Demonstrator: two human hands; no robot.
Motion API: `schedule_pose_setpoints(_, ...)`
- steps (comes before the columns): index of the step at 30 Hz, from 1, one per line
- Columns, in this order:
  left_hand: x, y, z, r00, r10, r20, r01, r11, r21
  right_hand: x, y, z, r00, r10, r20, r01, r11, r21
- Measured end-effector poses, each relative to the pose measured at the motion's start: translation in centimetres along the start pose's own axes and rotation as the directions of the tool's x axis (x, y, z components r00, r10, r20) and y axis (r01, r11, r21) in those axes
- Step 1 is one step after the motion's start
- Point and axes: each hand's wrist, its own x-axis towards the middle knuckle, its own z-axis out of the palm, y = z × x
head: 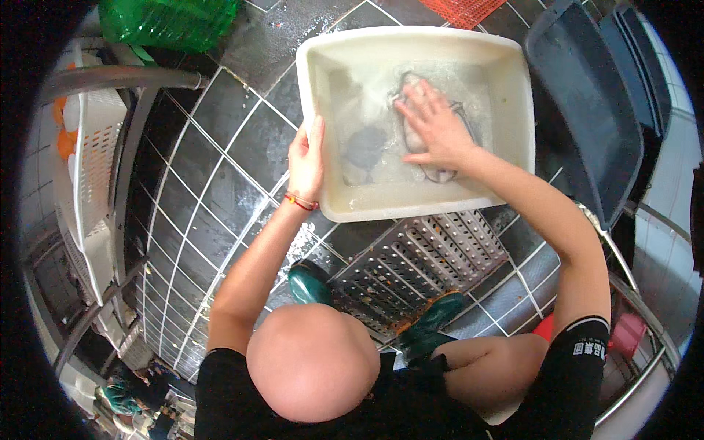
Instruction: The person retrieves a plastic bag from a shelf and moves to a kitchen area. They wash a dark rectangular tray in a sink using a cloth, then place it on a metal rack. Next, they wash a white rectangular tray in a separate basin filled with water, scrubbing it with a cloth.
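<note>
A cream plastic tub (418, 206) holds shallow, cloudy water with a pale, dark-edged item (413, 137) in it, perhaps a fish or a soaked cloth; I cannot tell which. My right hand (437, 124) lies on this item with its fingers spread, and partly hides it. At the tub's left wall, my left hand (308, 162) grips the rim, thumb along the top edge. A red and yellow string bracelet circles the left wrist. In the left part of the tub a grey rounded patch (365, 147) shows under the water.
Below the tub, a perforated metal drain cover (418, 264) lies in the wet dark tiled floor, beside green boots (311, 283). Grey plastic bins (597, 110) stand at the right. White perforated baskets (102, 165) sit on a metal rack at the left. Green netting (168, 22) is at the upper left.
</note>
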Motion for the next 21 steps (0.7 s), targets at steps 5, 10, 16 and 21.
schedule_pose_setpoints(5, -0.4, 0.2, -0.7, 0.999, 0.008, -0.037, -0.006, 0.999, 0.043, 5.6, 0.3, 0.7, 0.991, -0.050, -0.125, 0.062, 0.994, 0.094)
schedule_pose_setpoints(10, -0.3, 0.6, 0.3, 0.998, 0.027, -0.048, -0.025, 0.998, 0.055, 12.0, -3.5, 5.3, 0.453, 0.833, -0.316, -0.296, 0.475, 0.829)
schedule_pose_setpoints(16, -0.1, 0.9, 0.1, 0.998, -0.036, -0.057, 0.037, 0.999, 0.023, 14.8, -10.6, 2.9, 0.556, 0.756, 0.347, 0.129, -0.490, 0.862)
schedule_pose_setpoints(21, 0.0, 1.1, 1.0, 0.992, 0.122, -0.045, -0.121, 0.992, 0.024, 11.6, -11.7, 3.4, 0.814, 0.559, 0.156, -0.197, 0.013, 0.980)
